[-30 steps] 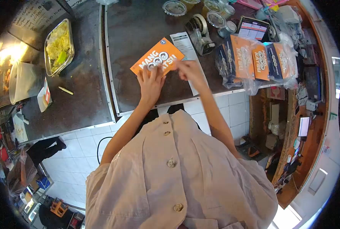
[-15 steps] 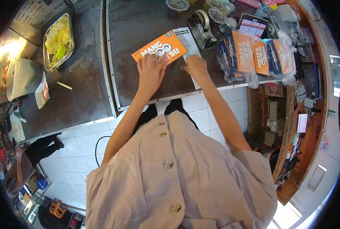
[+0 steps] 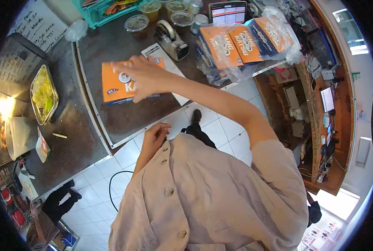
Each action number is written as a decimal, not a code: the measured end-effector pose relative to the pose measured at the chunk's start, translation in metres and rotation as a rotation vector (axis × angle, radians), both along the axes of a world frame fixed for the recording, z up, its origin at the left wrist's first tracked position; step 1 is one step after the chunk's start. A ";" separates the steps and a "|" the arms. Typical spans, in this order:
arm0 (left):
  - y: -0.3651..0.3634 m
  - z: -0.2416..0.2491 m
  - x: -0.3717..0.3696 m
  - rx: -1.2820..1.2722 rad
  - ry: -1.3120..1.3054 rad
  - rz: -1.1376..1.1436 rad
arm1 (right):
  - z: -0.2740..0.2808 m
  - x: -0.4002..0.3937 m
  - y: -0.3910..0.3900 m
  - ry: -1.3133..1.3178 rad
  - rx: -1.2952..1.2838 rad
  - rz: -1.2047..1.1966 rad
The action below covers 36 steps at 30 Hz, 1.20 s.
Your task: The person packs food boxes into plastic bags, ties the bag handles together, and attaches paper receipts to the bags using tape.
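Note:
An orange box [image 3: 111, 79] with white lettering lies on the dark countertop. My right hand [image 3: 146, 77] is spread over its right part, fingers apart, palm down. Under and beside the box, a printed paper slip [image 3: 176, 93] reaches toward the counter's front edge. My left hand [image 3: 155, 136] hangs in front of the counter near my shirt, away from the box, with its fingers curled; whether anything small is in it is hidden. A tape dispenser [image 3: 172, 42] stands just behind the slip.
Plastic-wrapped orange and blue boxes [image 3: 241, 46] lie at the right. Behind are lidded cups [image 3: 151, 10], a tablet [image 3: 228, 13] and a teal basket [image 3: 98, 14]. A food tray [image 3: 44, 94] and a pen [image 3: 60, 135] lie left. Another person's legs [image 3: 61, 201] show lower left.
My left hand has left the box and dropped toward my shirt. My right hand has moved from the slip across onto the box. The view has shifted, and the box is turned differently.

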State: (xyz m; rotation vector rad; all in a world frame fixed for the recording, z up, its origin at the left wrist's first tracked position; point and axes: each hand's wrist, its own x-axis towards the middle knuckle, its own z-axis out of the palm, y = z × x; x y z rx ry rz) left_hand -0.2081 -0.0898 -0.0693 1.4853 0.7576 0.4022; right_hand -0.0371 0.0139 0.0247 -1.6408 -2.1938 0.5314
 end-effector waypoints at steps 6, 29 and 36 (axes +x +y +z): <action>-0.026 0.073 0.165 -0.088 -0.339 0.365 | 0.132 0.153 -0.106 0.207 0.620 0.079; 0.013 0.114 0.230 0.469 0.270 0.784 | -0.016 0.375 -0.115 0.324 0.433 -0.365; 0.022 0.124 0.288 1.239 0.287 0.230 | -0.111 0.404 -0.151 0.437 0.141 -0.925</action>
